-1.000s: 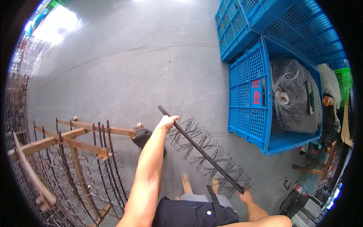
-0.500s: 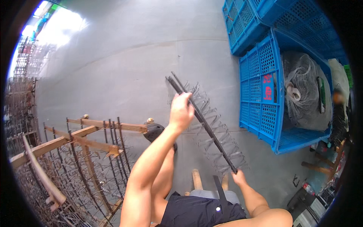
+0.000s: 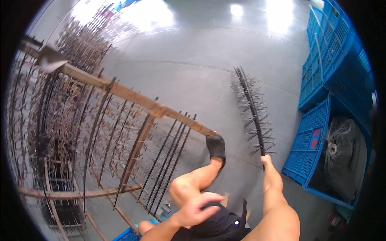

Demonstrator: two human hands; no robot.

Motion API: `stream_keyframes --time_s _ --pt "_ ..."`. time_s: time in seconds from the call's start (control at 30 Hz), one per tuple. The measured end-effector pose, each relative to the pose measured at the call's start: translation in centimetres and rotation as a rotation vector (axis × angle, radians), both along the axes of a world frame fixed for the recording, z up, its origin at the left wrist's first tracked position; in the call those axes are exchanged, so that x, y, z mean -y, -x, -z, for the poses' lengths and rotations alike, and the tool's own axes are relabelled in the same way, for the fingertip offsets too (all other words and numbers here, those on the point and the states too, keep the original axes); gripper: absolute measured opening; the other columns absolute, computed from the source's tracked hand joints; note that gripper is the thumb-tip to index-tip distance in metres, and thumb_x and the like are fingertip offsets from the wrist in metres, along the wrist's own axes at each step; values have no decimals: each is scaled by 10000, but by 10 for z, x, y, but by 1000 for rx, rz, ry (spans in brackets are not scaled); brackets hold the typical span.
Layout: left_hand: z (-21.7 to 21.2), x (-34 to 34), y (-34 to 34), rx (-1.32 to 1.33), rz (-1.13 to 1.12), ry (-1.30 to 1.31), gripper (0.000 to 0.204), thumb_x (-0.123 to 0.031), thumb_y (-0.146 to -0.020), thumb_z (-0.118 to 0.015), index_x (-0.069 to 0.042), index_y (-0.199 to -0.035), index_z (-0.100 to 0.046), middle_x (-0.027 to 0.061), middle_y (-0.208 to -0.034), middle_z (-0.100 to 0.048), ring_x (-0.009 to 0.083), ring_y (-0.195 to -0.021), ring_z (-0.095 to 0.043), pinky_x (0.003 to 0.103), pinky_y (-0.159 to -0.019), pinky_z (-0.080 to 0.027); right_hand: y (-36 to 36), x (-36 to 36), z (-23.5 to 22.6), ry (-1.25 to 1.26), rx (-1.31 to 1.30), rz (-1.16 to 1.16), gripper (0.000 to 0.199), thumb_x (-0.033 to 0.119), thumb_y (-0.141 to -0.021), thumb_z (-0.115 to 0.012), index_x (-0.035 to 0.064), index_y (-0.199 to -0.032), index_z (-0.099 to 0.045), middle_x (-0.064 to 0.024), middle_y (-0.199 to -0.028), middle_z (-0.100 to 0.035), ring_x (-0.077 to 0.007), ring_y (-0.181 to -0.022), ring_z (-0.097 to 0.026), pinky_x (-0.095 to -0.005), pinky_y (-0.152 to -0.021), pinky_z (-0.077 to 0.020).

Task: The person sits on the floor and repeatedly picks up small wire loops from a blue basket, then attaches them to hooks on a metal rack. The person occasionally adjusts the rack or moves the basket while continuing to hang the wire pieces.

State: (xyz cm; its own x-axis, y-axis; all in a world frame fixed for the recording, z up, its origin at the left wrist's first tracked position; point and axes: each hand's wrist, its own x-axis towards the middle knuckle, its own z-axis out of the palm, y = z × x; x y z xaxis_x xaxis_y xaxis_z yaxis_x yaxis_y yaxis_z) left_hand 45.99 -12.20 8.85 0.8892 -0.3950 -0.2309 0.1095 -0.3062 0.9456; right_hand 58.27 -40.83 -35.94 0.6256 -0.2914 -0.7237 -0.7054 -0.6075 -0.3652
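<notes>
Since approx. 0.5 s ago: L grip point(image 3: 197, 209) has come off the hooked rod bundle point(image 3: 253, 108) and dropped back over the dark shorts point(image 3: 209, 225). Bundle has swung from a clear diagonal to nearly lengthwise. View has turned too: wooden rack point(image 3: 132, 97) fills more of the L side; blue crate point(image 3: 297, 160) sits nearer the R edge.

Grips: L released, fingers loosely spread, nothing in it. R grip point(image 3: 265, 160) clenched around the near end of the bundle, carrying it alone; a short stub shows past the fist.

Progress (my judgement): bundle is in hand and clear of the rack, so pick-up looks done. Setting it down or hanging it: not yet done. Other dark rods point(image 3: 168, 160) stand on the rack, w/ hooks among them; can't tell how many are finished.

Bundle position: out front, R of the black clog point(image 3: 216, 146), between rack and crate, against grey floor point(image 3: 193, 52). Height above floor n/a from here.

Orientation: long axis runs away from the person, far tips leaning slightly L. Looks like approx. two rods side by side, hooks bristling both sides. Up/down pitch: can't tell.
</notes>
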Motion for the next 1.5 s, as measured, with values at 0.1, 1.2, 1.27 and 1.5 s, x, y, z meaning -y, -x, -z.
stream_keyframes --time_s 0.1,1.2,1.27,1.5 --pt "-5 -61 83 -115 -740 242 201 -54 -873 -524 3 -1064 -544 119 -1039 -610 202 -950 -588 353 -861 -476 -2 -10 -38 242 1 22 395 220 -744 -525 -20 -1047 -604 -238 -1094 -582 -346 -1026 -576 -413 -866 -463" --pt "66 -239 324 537 -1721 806 235 -157 -930 -455 -16 -1104 -525 79 -1121 -575 214 -1031 -557 325 -894 -450 -30 -300 -330 -1083 356 295 327 304 -917 -513 61 -706 -573 -30 -635 -562 -114 -543 -453 -247 -521 -362" --pt "63 -218 339 532 -1785 800 234 -165 -930 -463 -18 -1101 -528 79 -1103 -581 215 -1019 -561 325 -888 -450 -29 -301 -323 -1042 308 201 324 298 -918 -510 58 -712 -579 -41 -651 -567 -137 -553 -452 -265 -535 -376" --pt "125 -184 366 274 -1936 787 152 -164 -891 -530 -42 -963 -586 94 -969 -631 207 -906 -612 322 -808 -479 -31 -263 -268 -1032 124 -148 406 439 -910 -468 75 -821 -623 -19 -695 -510 -145 -545 -428 -328 -446 -362"
